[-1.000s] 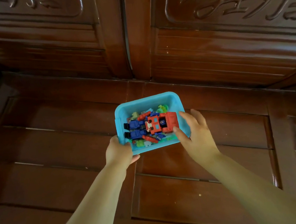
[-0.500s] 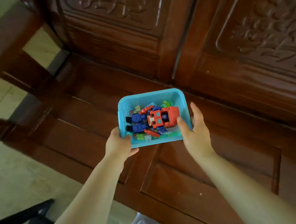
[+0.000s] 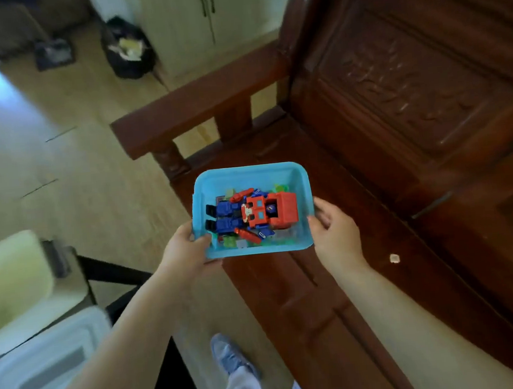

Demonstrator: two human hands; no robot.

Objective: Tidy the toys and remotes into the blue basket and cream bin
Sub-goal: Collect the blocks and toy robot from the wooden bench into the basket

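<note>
Basket [image 3: 248, 176] now off bench, two hands [image 3: 188, 251].

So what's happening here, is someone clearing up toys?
Yes. A person holds a blue basket with both hands: the left hand grips its near left corner, thumb over the rim, and the right hand holds its right side. Inside lies a red and blue toy robot on top of small green and clear pieces. The basket is held over the edge of a dark wooden bench, beside its armrest.
</note>
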